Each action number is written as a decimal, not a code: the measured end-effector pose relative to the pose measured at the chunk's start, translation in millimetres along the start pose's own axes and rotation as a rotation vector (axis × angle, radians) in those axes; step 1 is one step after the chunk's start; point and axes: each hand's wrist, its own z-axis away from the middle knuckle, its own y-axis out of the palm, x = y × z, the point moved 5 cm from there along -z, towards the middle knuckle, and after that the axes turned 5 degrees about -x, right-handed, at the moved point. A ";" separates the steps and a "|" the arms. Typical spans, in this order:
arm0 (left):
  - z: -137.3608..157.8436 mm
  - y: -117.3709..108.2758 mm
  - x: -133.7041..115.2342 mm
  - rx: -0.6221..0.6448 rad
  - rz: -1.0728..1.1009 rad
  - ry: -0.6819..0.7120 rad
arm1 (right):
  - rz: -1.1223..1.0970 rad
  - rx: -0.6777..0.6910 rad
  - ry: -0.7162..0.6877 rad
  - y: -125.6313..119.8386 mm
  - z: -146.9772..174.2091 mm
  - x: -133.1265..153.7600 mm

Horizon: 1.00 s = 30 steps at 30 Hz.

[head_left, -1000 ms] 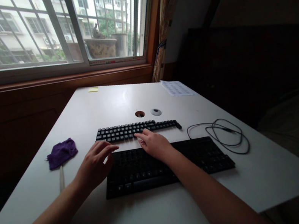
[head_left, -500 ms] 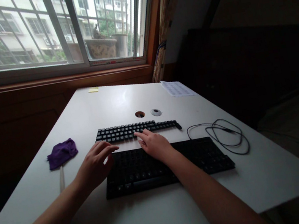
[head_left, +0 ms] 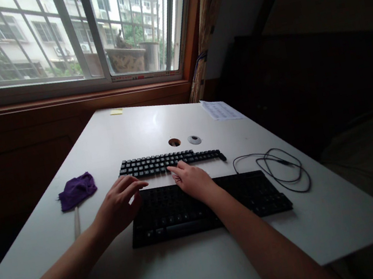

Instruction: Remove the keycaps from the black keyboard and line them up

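A black keyboard (head_left: 253, 190) lies on the white table, with most of its upper area bare of keycaps and some keycaps left along its lowest rows. Behind it, loose black keycaps (head_left: 148, 165) are lined up in several rows. My right hand (head_left: 193, 179) reaches over the keyboard, its index finger stretched out and touching the front row of keycaps; the other fingers are curled. Over the keyboard's upper left corner hovers my left hand (head_left: 121, 201), fingers bent and thumb apart, holding nothing.
A purple cloth (head_left: 78, 191) wraps the end of a light stick (head_left: 76, 222) on the left. The keyboard's black cable (head_left: 292, 178) coils to the right. Farther back are a round hole (head_left: 174, 142), its grey cover (head_left: 194, 140), a printed sheet (head_left: 222, 110) and yellow sticky notes (head_left: 116, 112).
My right index fingertip has shifted very slightly toward me at the front keycap row. The left hand and the keyboard look the same.
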 end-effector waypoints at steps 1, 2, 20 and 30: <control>-0.1 -0.3 -0.3 -0.003 0.000 0.000 | 0.001 -0.002 0.000 0.0 0.1 -0.1; -0.2 -0.5 -0.5 -0.004 -0.001 0.000 | 0.002 -0.005 0.000 0.2 0.1 -0.2; -0.6 -2.2 -1.6 0.006 0.002 0.015 | -0.272 -0.244 0.034 -22.0 0.2 -12.5; 1.1 1.2 -5.4 0.110 0.047 0.066 | -0.661 -0.312 0.197 -75.5 14.8 -42.6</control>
